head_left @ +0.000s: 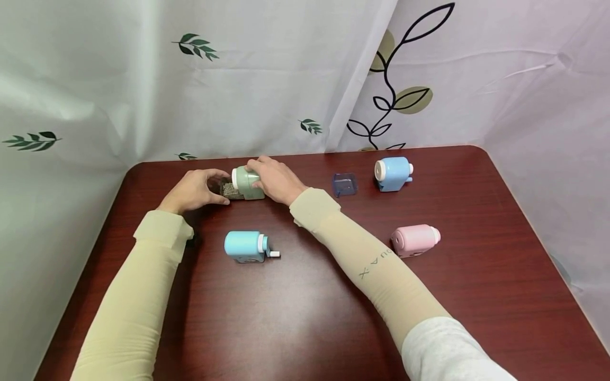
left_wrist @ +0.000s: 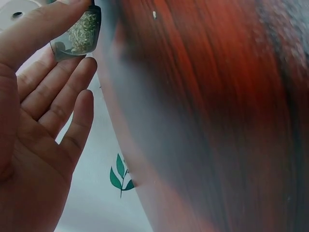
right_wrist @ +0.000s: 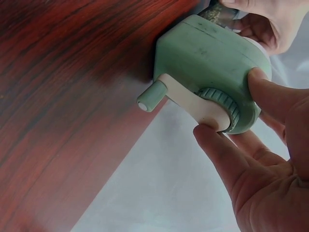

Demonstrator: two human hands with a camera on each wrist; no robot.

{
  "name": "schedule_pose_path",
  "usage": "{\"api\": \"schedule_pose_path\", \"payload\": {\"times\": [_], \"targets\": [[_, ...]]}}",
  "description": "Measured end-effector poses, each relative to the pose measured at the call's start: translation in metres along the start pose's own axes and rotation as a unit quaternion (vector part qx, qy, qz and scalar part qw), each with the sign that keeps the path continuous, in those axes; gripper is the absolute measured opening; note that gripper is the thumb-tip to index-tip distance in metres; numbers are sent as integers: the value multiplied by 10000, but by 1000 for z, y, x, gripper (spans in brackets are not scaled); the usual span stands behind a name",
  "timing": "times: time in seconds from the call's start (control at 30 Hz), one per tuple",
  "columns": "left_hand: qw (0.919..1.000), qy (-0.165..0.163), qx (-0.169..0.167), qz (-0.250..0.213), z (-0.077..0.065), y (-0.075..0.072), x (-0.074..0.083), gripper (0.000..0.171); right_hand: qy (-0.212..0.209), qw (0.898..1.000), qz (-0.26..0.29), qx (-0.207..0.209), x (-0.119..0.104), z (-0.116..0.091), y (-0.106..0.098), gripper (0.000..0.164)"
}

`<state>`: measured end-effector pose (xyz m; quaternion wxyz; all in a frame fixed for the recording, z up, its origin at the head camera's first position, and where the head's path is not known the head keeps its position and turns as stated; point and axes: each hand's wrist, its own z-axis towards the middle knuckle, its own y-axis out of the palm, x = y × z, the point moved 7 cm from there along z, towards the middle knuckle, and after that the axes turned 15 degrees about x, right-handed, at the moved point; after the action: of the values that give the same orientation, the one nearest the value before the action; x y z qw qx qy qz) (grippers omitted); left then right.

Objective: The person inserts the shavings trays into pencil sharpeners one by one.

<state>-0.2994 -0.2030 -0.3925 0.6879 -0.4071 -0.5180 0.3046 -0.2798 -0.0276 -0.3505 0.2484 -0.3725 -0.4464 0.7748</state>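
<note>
At the back left of the table, my right hand [head_left: 278,181] grips a green crank pencil sharpener [head_left: 250,185], thumb on one side and fingers on the other. Its pale crank arm [right_wrist: 190,102] with a green knob faces the right wrist camera. My left hand [head_left: 191,191] pinches the see-through shavings drawer [left_wrist: 79,38] between thumb and fingers. Grey-brown shavings [head_left: 231,191] lie in the drawer, which sticks out at the sharpener's left end in the head view.
Nearer me stands a light blue sharpener [head_left: 244,246]. A clear bluish tray [head_left: 350,185] lies right of my right hand. Farther right are another blue sharpener [head_left: 394,174] and a pink one [head_left: 415,239]. A white curtain [head_left: 267,79] hangs behind the dark red table [head_left: 295,317].
</note>
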Motion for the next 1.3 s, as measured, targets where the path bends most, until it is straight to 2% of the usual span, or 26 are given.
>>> {"api": "schedule_pose_path", "payload": {"times": [0.53,1.3], "targets": [[9998,-68,-120,-132,5,9,5,77,-61,9999,-124,-28,0,0,1,37],[9999,-59,-83,-73,11,16,18,76,-54,10000,-49,23,0,0,0,36]]}}
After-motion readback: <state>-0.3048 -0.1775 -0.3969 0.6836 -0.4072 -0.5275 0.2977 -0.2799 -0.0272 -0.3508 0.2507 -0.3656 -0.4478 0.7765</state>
